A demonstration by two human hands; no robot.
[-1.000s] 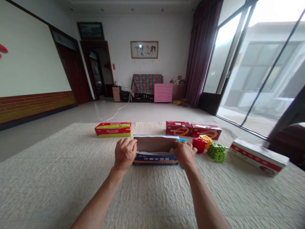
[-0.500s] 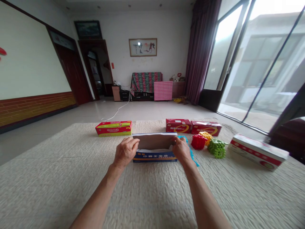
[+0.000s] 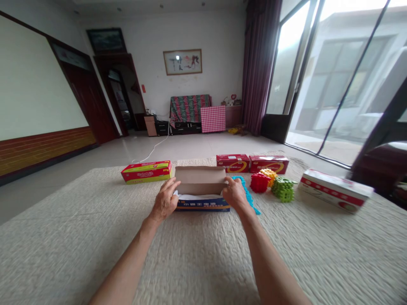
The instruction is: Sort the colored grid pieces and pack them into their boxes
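Note:
A blue cardboard battery box [image 3: 202, 205] stands on the cream quilted cover, its top open and the brown inside of its lid [image 3: 200, 174] raised at the back. White lining [image 3: 199, 197] shows inside the box. My left hand [image 3: 165, 199] grips the left end, thumb near the front corner and fingers at the back. At the opposite end, my right hand [image 3: 235, 192] is closed on the box's edge, its fingertips bent over the corner. Just beyond the right hand lies a bumpy blue plastic piece [image 3: 249, 197], partly covered by that hand.
A red and yellow-green box [image 3: 146, 172] lies at the left. Two dark red boxes [image 3: 233, 163] sit behind, with red [image 3: 260, 183], yellow [image 3: 270, 176] and green [image 3: 283, 189] plastic cubes before them. A white and red box [image 3: 335, 190] lies far right on the quilted cover [image 3: 197, 254].
The box's lid has swung further up and back, showing more of its brown inside. My left hand's fingers have spread along the box end. The whole view has shifted slightly.

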